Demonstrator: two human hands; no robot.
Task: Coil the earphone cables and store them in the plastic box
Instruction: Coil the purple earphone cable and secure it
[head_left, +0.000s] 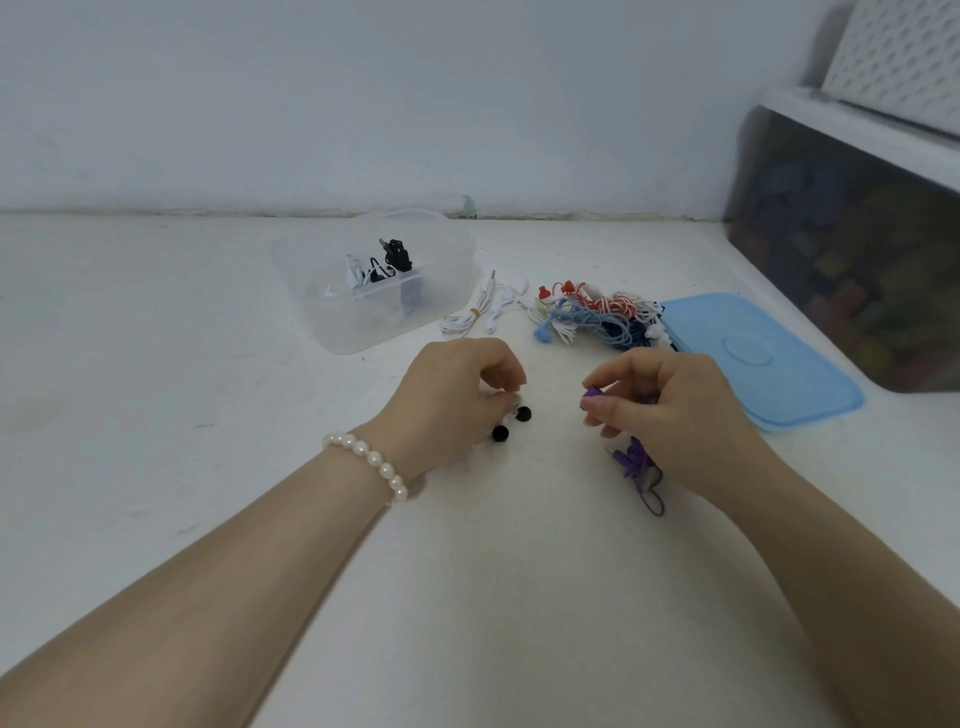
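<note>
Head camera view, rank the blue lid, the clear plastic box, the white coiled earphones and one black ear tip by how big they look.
1. blue lid and clear plastic box: they look alike, and the box lies farther from the camera, so I won't rank them.
2. white coiled earphones.
3. black ear tip.

1 plastic box (332, 312), 1 blue lid (769, 358), 2 hands, 2 black earbuds (511, 423), 1 bracelet (371, 460)

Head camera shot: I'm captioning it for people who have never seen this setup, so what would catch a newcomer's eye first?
First, the two hands at centre: the right hand pinches purple earphones, and the left hand curls over two black earbuds. Behind them a tangle of coloured earphones lies between the clear plastic box and its blue lid.
</note>
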